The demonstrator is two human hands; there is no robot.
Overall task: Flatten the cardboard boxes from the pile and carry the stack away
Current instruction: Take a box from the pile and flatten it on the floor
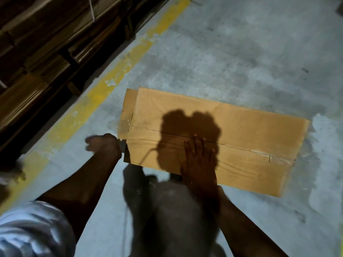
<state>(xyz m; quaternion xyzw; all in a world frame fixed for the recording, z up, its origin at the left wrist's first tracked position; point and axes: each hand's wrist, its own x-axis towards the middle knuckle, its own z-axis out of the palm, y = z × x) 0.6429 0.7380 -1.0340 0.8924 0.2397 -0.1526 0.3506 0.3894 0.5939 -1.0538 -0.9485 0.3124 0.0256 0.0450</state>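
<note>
A brown cardboard box (241,130) lies flat on the grey concrete floor, its taped seam running across the top face. My right hand (198,160) presses on its near side with fingers spread straight. At the box's near left corner, my left hand (104,143) is blurred and curled; whether it grips the corner flap is unclear. A second cardboard layer (128,108) sticks out at the box's far left end.
Tall stacks of flattened cardboard (46,52) fill the upper left, beyond a yellow floor line (118,67). Open concrete floor (259,43) spreads to the right and beyond the box. My knee (176,210) is below the box.
</note>
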